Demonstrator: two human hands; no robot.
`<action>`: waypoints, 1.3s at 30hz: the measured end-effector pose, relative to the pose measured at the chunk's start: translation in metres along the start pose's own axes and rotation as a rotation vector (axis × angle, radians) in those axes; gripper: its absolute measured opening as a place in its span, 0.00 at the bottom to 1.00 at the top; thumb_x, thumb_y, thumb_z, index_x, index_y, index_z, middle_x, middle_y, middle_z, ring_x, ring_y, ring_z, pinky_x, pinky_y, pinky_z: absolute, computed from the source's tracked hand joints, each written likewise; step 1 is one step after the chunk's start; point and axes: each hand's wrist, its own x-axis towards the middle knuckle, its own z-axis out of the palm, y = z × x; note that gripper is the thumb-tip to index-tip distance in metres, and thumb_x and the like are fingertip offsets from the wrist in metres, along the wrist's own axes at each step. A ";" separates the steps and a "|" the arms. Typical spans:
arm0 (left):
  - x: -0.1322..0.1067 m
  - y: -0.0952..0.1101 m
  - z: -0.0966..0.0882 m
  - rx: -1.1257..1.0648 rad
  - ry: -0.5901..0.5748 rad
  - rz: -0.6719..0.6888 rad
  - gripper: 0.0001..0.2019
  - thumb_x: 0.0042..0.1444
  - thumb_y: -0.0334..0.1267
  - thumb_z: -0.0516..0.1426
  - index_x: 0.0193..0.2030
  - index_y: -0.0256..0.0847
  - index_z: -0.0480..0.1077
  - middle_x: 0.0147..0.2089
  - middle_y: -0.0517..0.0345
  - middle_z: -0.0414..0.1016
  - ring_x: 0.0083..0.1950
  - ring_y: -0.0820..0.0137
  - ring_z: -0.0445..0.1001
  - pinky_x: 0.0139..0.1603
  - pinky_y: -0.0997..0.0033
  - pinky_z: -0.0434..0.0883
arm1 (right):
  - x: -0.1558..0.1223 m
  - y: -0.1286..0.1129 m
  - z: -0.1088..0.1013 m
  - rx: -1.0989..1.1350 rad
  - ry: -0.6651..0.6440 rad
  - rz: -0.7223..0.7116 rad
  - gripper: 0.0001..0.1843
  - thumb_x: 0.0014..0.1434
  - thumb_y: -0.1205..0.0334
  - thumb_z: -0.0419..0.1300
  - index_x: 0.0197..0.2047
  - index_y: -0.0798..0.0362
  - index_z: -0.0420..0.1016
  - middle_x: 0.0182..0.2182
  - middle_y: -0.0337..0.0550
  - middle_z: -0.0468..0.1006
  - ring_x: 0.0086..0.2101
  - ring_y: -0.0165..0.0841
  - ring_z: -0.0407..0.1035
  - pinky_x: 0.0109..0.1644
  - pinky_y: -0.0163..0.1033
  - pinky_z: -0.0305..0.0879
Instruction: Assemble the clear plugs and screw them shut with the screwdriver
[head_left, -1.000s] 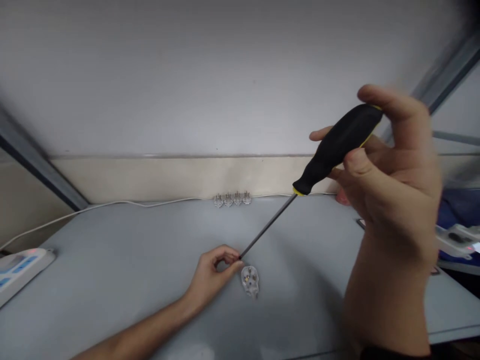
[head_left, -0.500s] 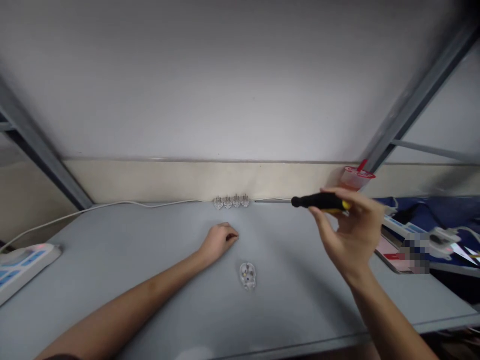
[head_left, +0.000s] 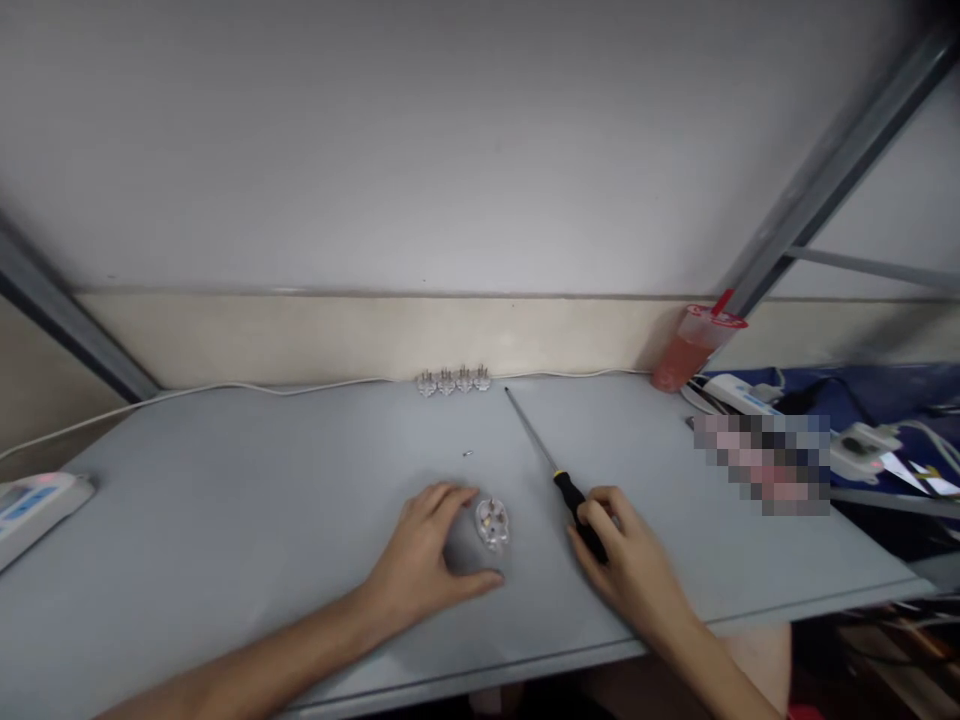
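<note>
A clear plug [head_left: 493,524] with metal pins lies on the grey table in front of me. My left hand [head_left: 435,555] is beside it on the left, thumb and fingers spread apart around it; I cannot tell whether they touch it. My right hand [head_left: 619,550] grips the black handle of a screwdriver [head_left: 577,505], its shaft slanting away to the upper left, low over the table. Beyond the plug lies a small screw [head_left: 467,454]. Further back, several similar clear plugs [head_left: 454,381] stand in a row along the wall, pins up.
A white cable [head_left: 315,389] runs along the wall. At the left edge is a white power strip [head_left: 45,505]. A red-drink cup [head_left: 684,350] stands back right, near another power strip [head_left: 739,392] and a blurred-out pinkish object [head_left: 765,465].
My right hand has lowered the screwdriver to the table, its shaft turned forward. My left hand has come back to the plug and opened, and a small screw now shows where it was.
</note>
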 end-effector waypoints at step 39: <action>0.001 -0.010 0.015 -0.514 0.080 -0.085 0.29 0.43 0.21 0.57 0.50 0.53 0.63 0.51 0.56 0.67 0.50 0.62 0.74 0.41 0.65 0.80 | 0.089 -0.062 0.039 0.964 -0.696 0.586 0.07 0.56 0.63 0.54 0.39 0.54 0.65 0.32 0.40 0.73 0.29 0.28 0.69 0.27 0.31 0.64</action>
